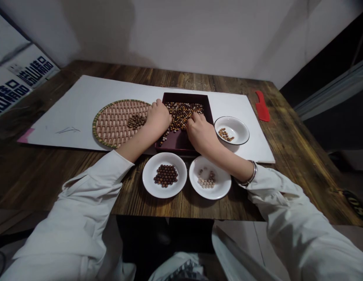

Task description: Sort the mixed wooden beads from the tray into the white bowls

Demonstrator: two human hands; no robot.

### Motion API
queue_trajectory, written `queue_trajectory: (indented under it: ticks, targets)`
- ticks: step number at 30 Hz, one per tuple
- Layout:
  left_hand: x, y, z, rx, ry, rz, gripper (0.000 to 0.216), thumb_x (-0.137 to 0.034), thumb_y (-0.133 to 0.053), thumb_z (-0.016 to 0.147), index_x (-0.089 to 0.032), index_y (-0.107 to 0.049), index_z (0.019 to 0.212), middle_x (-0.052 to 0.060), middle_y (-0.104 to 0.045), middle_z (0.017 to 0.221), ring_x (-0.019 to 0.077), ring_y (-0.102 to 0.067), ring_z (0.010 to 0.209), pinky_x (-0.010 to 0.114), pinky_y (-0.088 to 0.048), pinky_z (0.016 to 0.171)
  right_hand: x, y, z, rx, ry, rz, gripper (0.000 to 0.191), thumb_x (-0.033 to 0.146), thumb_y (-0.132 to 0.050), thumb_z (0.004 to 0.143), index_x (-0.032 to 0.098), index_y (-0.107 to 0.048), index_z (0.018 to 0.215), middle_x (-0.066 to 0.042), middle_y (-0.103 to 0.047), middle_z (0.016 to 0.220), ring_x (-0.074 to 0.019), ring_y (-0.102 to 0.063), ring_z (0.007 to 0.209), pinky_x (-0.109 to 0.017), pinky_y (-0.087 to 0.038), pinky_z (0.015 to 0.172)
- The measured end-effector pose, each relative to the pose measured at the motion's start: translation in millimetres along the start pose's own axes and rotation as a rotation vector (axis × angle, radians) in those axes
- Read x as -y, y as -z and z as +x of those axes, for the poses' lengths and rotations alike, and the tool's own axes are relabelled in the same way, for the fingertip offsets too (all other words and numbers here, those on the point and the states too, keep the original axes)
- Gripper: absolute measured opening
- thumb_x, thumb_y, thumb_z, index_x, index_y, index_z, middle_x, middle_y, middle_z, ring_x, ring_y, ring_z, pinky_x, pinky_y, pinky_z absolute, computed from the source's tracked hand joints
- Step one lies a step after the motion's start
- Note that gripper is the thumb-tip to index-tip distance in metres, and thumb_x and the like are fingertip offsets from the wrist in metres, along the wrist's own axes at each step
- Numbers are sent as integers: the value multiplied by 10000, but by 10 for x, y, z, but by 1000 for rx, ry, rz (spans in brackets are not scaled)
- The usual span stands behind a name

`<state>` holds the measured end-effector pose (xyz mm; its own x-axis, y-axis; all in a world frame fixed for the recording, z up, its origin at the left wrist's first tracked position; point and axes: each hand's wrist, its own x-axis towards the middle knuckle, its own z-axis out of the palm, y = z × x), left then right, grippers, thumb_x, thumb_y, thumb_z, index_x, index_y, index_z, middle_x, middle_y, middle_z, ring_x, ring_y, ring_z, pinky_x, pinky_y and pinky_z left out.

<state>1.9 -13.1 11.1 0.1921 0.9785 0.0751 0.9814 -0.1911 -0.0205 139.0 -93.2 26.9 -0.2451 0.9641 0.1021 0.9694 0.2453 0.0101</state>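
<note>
My left hand (158, 118) rests curled at the left wall of a dark maroon square tray (175, 143), its fingertips at a heap of mixed brown and tan beads (181, 115). My right hand (200, 133) lies over the tray's right side, fingers on the same heap. Neither hand shows clearly whether beads are inside it. Left of the tray is a round woven basket tray (111, 125) holding a small pile of brown beads (136, 121). Three white dishes hold sorted beads: dark ones (165, 175), pale ones (206, 180), and reddish-brown ones (226, 134).
The tray and basket sit on a large white sheet (67, 113) over a dark wooden table (287, 128). A red plastic comb-shaped tool (262, 106) lies at the far right. A metal bangle (251, 173) circles my right wrist. A wall stands behind the table.
</note>
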Motion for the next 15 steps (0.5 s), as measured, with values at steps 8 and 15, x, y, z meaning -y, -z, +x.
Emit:
queue_trajectory:
  ticks: [8,15]
  targets:
    - [-7,19,-15,9,-3,-14,562,-270,-381,930,68,-441,1374,301,-496,1323,370,-494,1250,443,-409,1072,-27,-35,-23,-36,-42,7,399,16,-311,944,-3,-678,1100,-290,-582,1151,-349,-502,1090,-407,-512,754]
    - [3,7,-8,-5,-5,0,548,-275,-383,926,53,-462,1357,291,-518,1310,358,-515,1225,427,-433,1050,-130,-164,-14,-119,-50,59,385,37,-324,936,31,-699,1024,-278,-579,1079,-338,-490,1032,-419,-508,747]
